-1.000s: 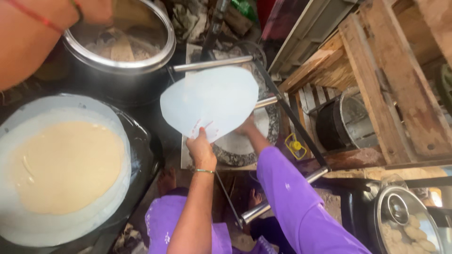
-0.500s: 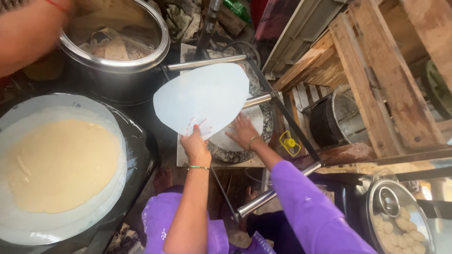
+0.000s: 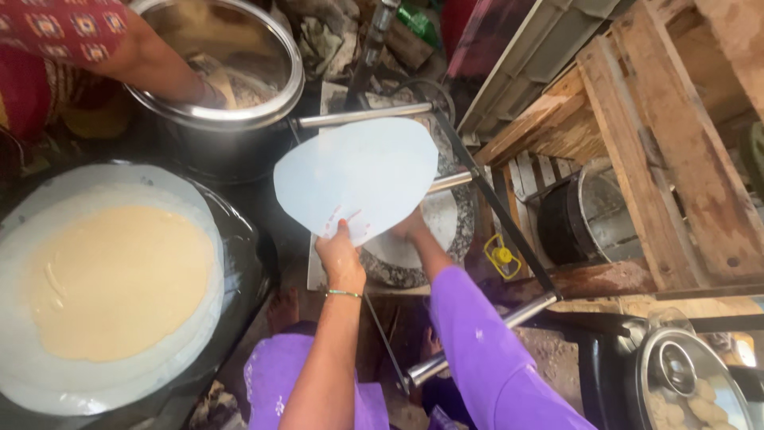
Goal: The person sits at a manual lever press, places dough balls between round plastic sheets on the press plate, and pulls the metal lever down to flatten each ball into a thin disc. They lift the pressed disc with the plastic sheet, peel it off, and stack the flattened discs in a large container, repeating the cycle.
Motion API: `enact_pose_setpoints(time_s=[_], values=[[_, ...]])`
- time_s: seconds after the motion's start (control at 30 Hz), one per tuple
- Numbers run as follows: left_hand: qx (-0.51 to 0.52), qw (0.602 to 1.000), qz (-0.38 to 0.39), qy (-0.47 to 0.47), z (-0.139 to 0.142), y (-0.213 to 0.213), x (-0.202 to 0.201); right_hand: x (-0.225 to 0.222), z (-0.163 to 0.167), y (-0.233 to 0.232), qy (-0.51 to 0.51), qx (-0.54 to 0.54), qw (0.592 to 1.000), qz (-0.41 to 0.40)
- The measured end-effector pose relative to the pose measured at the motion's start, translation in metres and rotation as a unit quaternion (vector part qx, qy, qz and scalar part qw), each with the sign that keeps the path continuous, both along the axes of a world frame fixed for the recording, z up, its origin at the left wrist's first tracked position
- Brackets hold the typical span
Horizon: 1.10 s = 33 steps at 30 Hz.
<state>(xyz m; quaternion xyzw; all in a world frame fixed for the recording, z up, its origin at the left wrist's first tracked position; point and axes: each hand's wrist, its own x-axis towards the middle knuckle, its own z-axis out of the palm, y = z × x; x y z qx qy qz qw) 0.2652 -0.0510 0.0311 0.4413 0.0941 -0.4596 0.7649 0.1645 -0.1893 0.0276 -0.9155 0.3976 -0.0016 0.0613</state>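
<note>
Here the plastic sheet (image 3: 358,179) fans above the left hand (image 3: 341,259) grip.

Single view, head cam, no second view to overlap. Looks steeply down from above the person's own forearms, lens tilted slightly forward. Landmark: round press (image 3: 414,239), just below frame centre. Left hand (image 3: 341,256) and right hand (image 3: 410,227) enter from the bottom edge and meet at the press, close range. Pot (image 3: 219,119) above-left of the press, cropped at the top. Wooden frame (image 3: 676,159) right of it. Wide lens; edges bend.
</note>
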Motion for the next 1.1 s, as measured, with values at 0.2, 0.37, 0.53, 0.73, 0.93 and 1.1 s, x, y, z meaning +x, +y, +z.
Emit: enact_pose_setpoints(time_s=[0.2, 0.37, 0.53, 0.73, 0.93, 1.1], values=[[0.01, 1.0, -0.016, 0.015, 0.0, 0.0, -0.002, -0.005, -0.008, 0.006, 0.005, 0.009, 0.996, -0.092], [-0.045, 0.998, 0.017, 0.047, 0.001, 0.001, -0.005, -0.016, -0.019, 0.026, 0.193, 0.021, 0.977, -0.082], [-0.036, 0.999, -0.004, 0.016, -0.002, 0.007, -0.01, -0.061, 0.009, 0.048, 0.027, 0.224, 0.965, -0.131], [-0.033, 0.966, -0.195, -0.167, -0.012, 0.006, -0.02, -0.156, 0.079, 0.127, -0.21, -0.171, 0.951, -0.151], [-0.046, 0.891, -0.438, -0.113, -0.001, 0.016, -0.042, -0.253, 0.116, 0.162, -0.167, -0.254, 0.947, -0.105], [0.004, 0.907, -0.393, -0.148, 0.01, 0.021, -0.045, -0.301, 0.082, 0.153, -0.322, -0.189, 0.896, -0.242]])
